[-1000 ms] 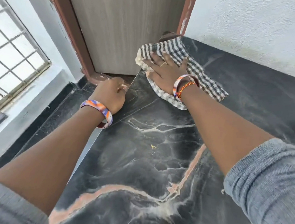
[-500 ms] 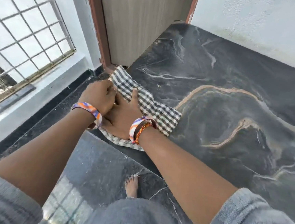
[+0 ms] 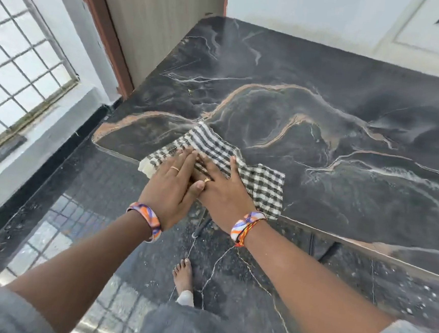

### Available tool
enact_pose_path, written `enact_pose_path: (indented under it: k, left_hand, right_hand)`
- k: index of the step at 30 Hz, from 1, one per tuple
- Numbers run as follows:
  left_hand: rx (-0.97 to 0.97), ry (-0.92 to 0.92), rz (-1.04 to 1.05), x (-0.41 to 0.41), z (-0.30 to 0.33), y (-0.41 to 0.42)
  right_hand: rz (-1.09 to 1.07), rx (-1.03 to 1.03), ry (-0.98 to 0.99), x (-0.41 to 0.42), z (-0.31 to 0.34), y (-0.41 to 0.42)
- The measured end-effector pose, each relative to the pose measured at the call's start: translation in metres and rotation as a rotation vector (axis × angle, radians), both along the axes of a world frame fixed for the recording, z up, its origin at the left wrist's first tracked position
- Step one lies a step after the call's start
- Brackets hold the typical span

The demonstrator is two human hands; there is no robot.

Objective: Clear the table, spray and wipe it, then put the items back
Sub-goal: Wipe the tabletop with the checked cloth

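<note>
Black-and-white checked cloth [image 3: 242, 168], crumpled, on dark marble table [image 3: 322, 127] edge

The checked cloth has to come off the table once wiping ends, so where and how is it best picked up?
Probably by the bunched part of the checked cloth overhanging the near edge of the marble-patterned table, pinched from the person's side. The rest lies flat on the top under the left hand and right hand, both pressing with straight fingers, so it offers no fold to catch.

No readable text, label, brand, number or sign was found on any surface shown.
</note>
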State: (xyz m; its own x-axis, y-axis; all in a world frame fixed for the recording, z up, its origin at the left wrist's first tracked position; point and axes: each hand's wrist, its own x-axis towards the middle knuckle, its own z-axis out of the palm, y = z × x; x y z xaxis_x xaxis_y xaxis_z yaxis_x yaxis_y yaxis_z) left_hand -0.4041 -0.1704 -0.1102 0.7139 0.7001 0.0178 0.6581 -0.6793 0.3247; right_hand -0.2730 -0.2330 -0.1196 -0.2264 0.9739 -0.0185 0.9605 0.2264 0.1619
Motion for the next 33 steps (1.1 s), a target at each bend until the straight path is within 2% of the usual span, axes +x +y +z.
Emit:
enact_pose_path:
  k: [5,11,24,29,31,33]
  left_hand:
    - [0.026,0.079,-0.379,0.071,0.003,-0.048]
    - [0.110,0.176,-0.740,0.176,0.004,-0.115]
    - [0.054,0.195,-1.052,0.374,0.008,-0.277]
    - [0.021,0.206,-1.131,0.431,0.010,-0.326]
    - [0.000,0.217,-1.166,0.452,0.011,-0.342]
    - [-0.028,0.231,-1.210,0.472,0.012,-0.352]
  right_hand:
    - [-0.243,0.135,-0.021,0.068,-0.013,-0.088]
    - [-0.523,0.092,-0.060,0.151,-0.009,-0.191]
    - [-0.895,0.057,-0.131,0.289,-0.007,-0.369]
    - [-1.041,0.066,0.011,0.332,-0.012,-0.419]
    - [-1.066,0.086,0.184,0.347,-0.014,-0.436]
    - [-1.087,0.208,0.436,0.361,-0.012,-0.451]
